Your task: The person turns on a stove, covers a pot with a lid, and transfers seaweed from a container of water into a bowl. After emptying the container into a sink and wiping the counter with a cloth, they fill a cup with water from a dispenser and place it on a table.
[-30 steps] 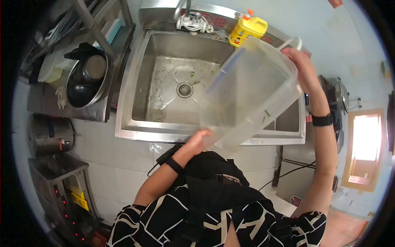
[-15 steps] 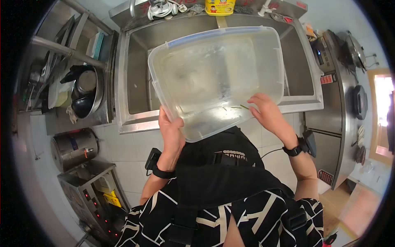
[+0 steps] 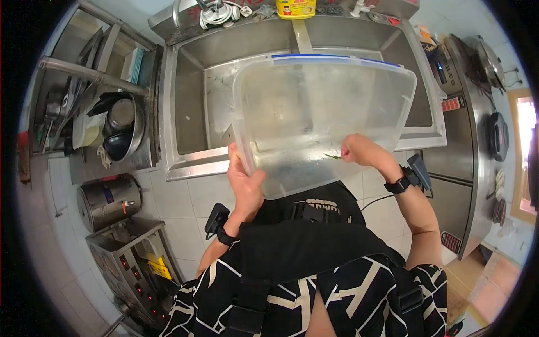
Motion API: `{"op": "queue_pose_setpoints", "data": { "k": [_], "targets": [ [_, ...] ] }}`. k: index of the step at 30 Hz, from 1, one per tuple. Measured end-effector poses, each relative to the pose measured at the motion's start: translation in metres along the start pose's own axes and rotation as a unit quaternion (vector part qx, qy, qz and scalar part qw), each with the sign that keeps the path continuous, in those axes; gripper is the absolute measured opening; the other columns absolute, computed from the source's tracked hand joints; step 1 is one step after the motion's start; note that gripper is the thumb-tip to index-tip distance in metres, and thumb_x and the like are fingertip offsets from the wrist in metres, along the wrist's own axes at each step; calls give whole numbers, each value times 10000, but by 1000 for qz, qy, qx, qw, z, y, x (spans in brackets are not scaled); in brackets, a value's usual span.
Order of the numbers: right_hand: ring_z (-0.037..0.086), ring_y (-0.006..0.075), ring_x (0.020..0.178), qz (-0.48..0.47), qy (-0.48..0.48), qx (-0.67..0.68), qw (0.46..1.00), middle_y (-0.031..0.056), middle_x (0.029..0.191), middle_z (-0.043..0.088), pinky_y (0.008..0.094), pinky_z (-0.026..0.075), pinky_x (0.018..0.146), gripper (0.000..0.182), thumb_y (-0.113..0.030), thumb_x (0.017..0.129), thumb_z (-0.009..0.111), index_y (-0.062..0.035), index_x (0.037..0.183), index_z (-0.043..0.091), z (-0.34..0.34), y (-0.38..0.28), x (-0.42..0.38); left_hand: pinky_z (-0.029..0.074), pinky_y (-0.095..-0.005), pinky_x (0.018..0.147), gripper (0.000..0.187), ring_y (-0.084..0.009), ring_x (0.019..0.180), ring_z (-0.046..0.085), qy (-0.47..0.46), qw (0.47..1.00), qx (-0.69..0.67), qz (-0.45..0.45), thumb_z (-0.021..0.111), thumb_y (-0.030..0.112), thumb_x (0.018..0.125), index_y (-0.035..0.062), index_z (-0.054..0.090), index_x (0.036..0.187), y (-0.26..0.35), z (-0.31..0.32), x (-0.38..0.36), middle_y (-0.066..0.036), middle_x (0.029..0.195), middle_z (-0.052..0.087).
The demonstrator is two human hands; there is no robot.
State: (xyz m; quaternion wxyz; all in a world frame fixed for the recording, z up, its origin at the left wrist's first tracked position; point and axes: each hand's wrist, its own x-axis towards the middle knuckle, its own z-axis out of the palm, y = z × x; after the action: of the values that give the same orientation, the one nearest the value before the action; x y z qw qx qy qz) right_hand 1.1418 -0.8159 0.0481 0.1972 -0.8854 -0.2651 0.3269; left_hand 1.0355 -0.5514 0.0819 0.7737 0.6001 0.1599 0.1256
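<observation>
A large clear plastic storage box (image 3: 314,101) with a blue strip along its far rim is tilted over the front of the sink. My left hand (image 3: 246,188) grips the box's near left edge, thumb on the inner side. Inside the box's near wall, my right hand (image 3: 364,151) has its fingers pinched together. A thin green scrap (image 3: 332,156) sticks out at those fingertips. The fingers partly hide it. Small wet specks lie on the plastic close by.
Beneath the box is a steel double sink (image 3: 191,112). A yellow tub (image 3: 296,8) and a white coiled hose (image 3: 219,16) stand on its back ledge. A rack with bowls (image 3: 120,121) is at left, a steel fridge (image 3: 449,146) at right.
The box has shifted right and toward me, and its tilt has changed. My right hand's fingers, apart before, are now drawn together at the green scrap. My left hand keeps its grip.
</observation>
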Motion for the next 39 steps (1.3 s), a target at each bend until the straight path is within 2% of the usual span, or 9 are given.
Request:
{"op": "queue_pose_setpoints", "data": {
  "k": [7,9,19,21,25,28,31,33,39],
  "targets": [
    [573,312,697,-8,96,170,981,161,719,594,352,444,627,80,-43,697,571,0,755,604,2,2,6,275,-249,892,430,-173,1009,375,-38,999,14,23,426,-48,534,-16,513,954,4,3,4,-65,1048,383],
    [566,241,683,-76,131,134,979,120,713,580,320,445,611,92,-41,749,580,8,827,588,8,-5,8,276,-249,889,411,-172,1007,373,-33,999,22,27,431,-46,537,-16,513,939,5,4,5,-66,1047,381],
    [557,315,668,-106,103,20,989,170,660,576,374,442,616,52,-39,659,588,12,653,579,10,-19,35,262,-243,884,365,-178,1005,362,-39,998,26,45,443,-40,539,-13,501,898,5,-8,12,-76,1053,367],
    [531,259,571,-30,-44,-10,999,185,623,553,326,424,572,80,-42,651,582,34,677,576,10,-25,44,258,-242,884,362,-180,1008,359,-43,997,36,50,441,-42,539,-14,498,895,2,-15,14,-78,1052,363],
    [506,192,561,-20,-103,17,994,122,599,555,304,411,558,74,-36,643,560,32,669,553,7,-41,43,272,-237,877,404,-173,977,392,-40,996,48,62,434,-52,540,-15,490,938,1,-22,17,-69,1030,374],
    [460,137,518,-62,-69,233,968,41,554,517,280,395,510,89,-75,678,585,1,650,547,-6,-39,33,296,-229,868,448,-164,947,428,-42,988,97,114,430,-60,544,-23,485,987,5,-30,25,-65,1030,394],
    [464,73,602,43,-28,450,891,-3,650,515,228,394,542,42,-69,743,558,-40,731,529,-25,-49,10,289,-239,887,457,-178,980,419,-37,982,132,129,437,-54,554,-35,481,1008,11,-42,35,-82,1065,394],
    [475,87,652,-4,21,626,779,9,730,515,211,404,587,65,-35,775,528,-80,810,497,-25,-46,-6,285,-247,901,469,-185,1002,413,-42,983,128,122,439,-52,557,-39,479,1024,12,-48,46,-91,1084,394],
    [555,131,721,6,170,657,734,55,801,580,241,455,651,96,7,786,510,-77,827,492,23,-64,-34,208,-329,1020,628,-229,1184,328,-47,989,125,69,482,-18,596,-60,356,1209,3,-69,69,-135,1223,365]
  ]
}}
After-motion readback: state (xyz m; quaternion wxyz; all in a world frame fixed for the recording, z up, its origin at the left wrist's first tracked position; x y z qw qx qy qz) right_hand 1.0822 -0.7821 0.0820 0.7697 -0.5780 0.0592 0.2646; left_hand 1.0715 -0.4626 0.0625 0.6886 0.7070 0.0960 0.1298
